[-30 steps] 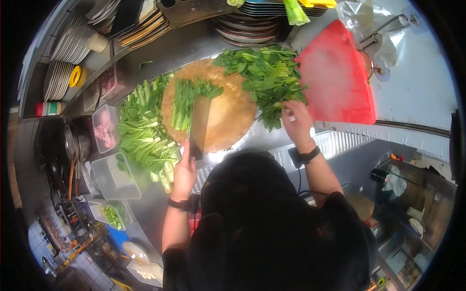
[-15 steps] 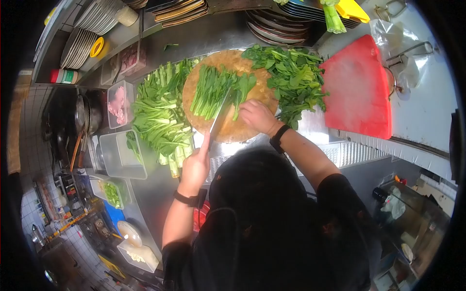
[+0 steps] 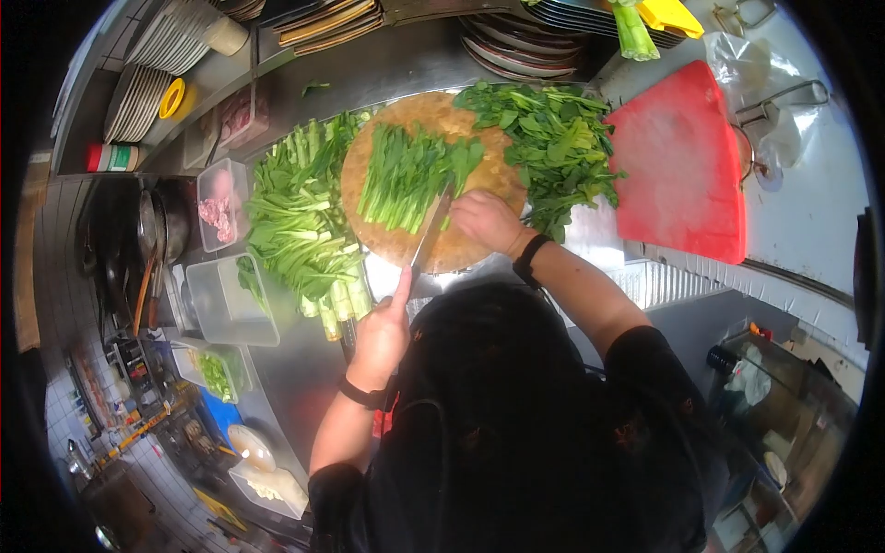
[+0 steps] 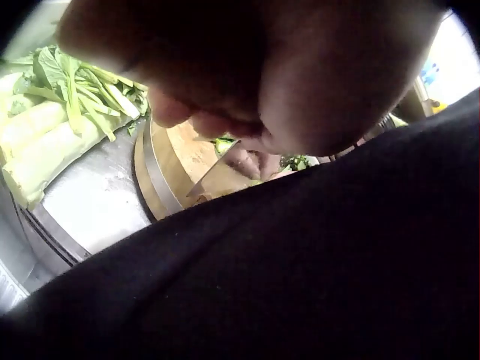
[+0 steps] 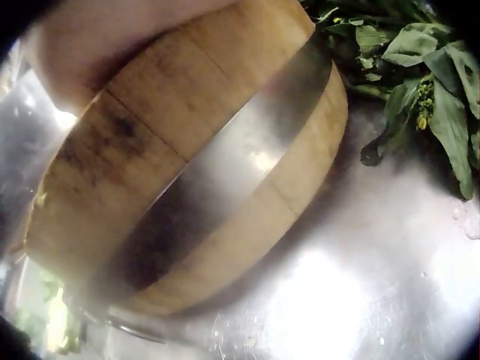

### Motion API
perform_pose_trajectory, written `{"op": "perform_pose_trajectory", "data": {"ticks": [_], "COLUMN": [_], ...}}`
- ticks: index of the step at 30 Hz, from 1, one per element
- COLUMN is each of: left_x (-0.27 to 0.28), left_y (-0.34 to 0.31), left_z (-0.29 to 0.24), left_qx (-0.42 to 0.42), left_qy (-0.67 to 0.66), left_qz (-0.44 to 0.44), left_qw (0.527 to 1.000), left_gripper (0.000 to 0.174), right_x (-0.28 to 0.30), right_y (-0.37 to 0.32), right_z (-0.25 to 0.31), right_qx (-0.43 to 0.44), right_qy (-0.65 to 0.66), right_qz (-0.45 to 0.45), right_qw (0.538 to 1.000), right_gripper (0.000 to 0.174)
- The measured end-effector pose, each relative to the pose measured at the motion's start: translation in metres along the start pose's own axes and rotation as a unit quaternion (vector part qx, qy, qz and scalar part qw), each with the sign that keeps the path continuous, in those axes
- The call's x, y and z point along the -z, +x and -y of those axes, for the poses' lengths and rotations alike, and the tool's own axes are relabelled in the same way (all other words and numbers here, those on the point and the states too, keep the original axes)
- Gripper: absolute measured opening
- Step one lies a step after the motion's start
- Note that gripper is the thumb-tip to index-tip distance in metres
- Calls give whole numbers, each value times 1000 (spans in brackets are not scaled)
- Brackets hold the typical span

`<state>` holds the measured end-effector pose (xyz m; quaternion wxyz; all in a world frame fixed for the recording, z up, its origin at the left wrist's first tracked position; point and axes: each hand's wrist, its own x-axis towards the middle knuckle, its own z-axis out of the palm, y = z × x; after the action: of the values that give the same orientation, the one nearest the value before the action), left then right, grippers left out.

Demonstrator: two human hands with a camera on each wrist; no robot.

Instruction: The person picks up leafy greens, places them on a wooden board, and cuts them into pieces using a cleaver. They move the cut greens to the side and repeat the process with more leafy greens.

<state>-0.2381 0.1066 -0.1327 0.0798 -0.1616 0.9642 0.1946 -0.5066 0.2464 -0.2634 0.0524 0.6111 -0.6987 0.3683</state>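
My left hand (image 3: 381, 336) grips a cleaver (image 3: 430, 232) by the handle, forefinger stretched along the blade. The blade stands nearly edge-on over the round wooden chopping board (image 3: 502, 152). Just right of the blade, my right hand (image 3: 486, 219) has its fingers curled on the stem end of some leafy greens. A bunch of leafy greens (image 3: 404, 175) lies side by side on the board, stems toward me. In the left wrist view, the cleaver (image 4: 214, 171) points at the right hand's bent fingers (image 4: 259, 161). The right wrist view shows mostly the board's metal-banded side (image 5: 217, 64).
Thick-stemmed greens (image 3: 300, 221) are heaped left of the board, and loose leaves (image 3: 562, 147) at its right. A red board (image 3: 678, 166) lies farther right. Plastic tubs (image 3: 235, 304), one with meat (image 3: 219, 207), line the left side. Stacked plates (image 3: 521, 51) stand behind.
My right hand has come from the leaf pile at the right onto the board, bringing greens to the bunch. My left hand has shifted right and turned the cleaver from flat-showing to nearly edge-on.
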Motion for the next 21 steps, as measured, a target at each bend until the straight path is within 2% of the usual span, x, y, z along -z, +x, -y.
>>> {"op": "perform_pose_trajectory", "data": {"ticks": [4, 8, 9, 10, 12, 14, 16, 18, 19, 21], "left_x": [-27, -27, -34, -24, -19, -15, -17, -19, -19, -19], "left_y": [31, 28, 23, 17, 4, 0, 1, 14, 17, 24], "left_z": [6, 16, 23, 16, 16, 15, 11, 3, 2, 1], "left_qx": [12, -6, -24, 11, 20, 12, 4, -45, -46, 36], "left_qy": [-24, -69, -75, -82, -81, -92, -101, -122, -123, -137], "left_qz": [-2, -32, -84, -72, -90, -79, -66, -57, -57, -22], "left_qw": [1000, 997, 993, 994, 992, 993, 993, 990, 990, 990], "left_gripper": [84, 73, 72, 70, 70, 70, 70, 71, 71, 72], "right_x": [0, 4, 9, 15, 43, 72, 88, 105, 110, 116], "right_y": [-3, -5, -6, -8, -20, -40, -70, -111, -127, -149], "right_z": [-4, 0, 3, 4, -2, -9, -35, -60, -66, -73], "right_qx": [15, 13, 0, -14, -31, -168, -309, -446, -446, -519], "right_qy": [-17, -1, 12, 27, 5, -96, -119, -133, -134, -182], "right_qz": [33, 14, -8, -28, -35, -194, -322, -303, -304, -191], "right_qw": [999, 1000, 1000, 999, 999, 962, 887, 831, 831, 813], "right_gripper": [17, 20, 22, 24, 29, 21, 16, 9, 9, 10]}}
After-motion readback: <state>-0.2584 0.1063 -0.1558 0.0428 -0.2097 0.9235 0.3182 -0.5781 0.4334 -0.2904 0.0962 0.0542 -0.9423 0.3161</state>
